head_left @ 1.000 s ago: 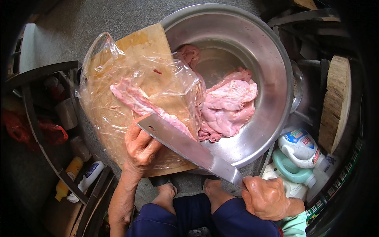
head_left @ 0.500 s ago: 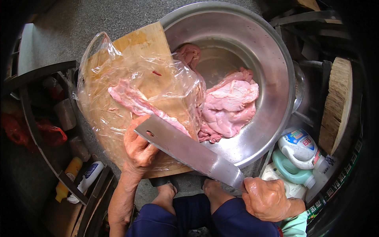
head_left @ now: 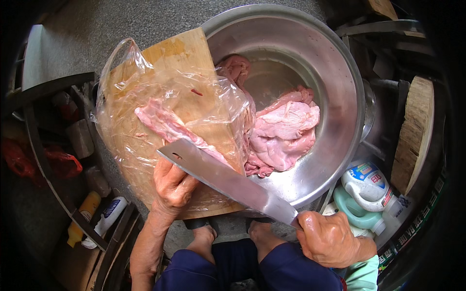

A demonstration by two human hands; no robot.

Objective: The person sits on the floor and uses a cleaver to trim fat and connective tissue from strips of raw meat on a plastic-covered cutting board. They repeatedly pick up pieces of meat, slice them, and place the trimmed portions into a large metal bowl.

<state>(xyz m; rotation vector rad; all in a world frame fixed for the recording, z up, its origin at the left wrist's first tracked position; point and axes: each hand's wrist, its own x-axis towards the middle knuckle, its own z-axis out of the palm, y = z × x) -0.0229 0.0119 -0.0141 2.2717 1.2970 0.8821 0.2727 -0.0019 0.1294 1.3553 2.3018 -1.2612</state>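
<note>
A broad cleaver [head_left: 233, 184] slants across the near part of the cutting board, its blade over the lower end of a strip of raw pink meat [head_left: 170, 125]. My right hand [head_left: 332, 238] is closed around the cleaver's handle, right of the board. My left hand [head_left: 174, 189] is curled at the near side of the strip and appears to hold it; the blade hides its fingertips. Under the meat, a clear plastic bag [head_left: 128, 123] covers much of the wooden board [head_left: 182, 46]. Larger pieces of raw meat [head_left: 286, 126] lie in a steel basin [head_left: 335, 82].
The board overlaps the basin's left side. On the right are a white jug [head_left: 364, 179], a green jug [head_left: 357, 213] and a wooden block [head_left: 413, 131]. Yellow and white bottles [head_left: 106, 218] sit on a rack at the lower left. My feet are below the board.
The cleaver and my right hand have shifted slightly left and away from me, covering more of my left fingers. The meat strip stays in about the same place on the board.
</note>
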